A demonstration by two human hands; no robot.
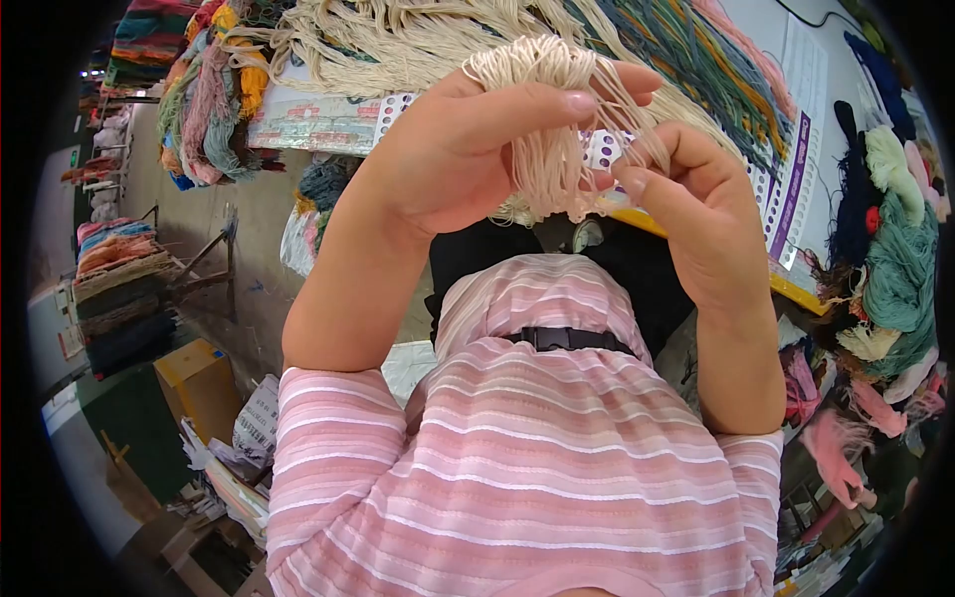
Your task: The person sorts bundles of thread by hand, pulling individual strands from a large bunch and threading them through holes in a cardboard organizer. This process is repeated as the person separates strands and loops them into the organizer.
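Note:
A skein of cream yarn hangs in loops over my left hand, held up above the table's near edge. The thumb lies across the front of the loops and the fingers pass behind them. My right hand is closed in a pinch on a few strands at the skein's right side, drawing them a little away from the bundle. Parts of the fingers of both hands are hidden by the yarn.
Long cream strands and blue-green strands lie across the table ahead. A purple-and-white card strip with holes runs along its right side. Coloured skeins hang at left and right. A cardboard box stands lower left.

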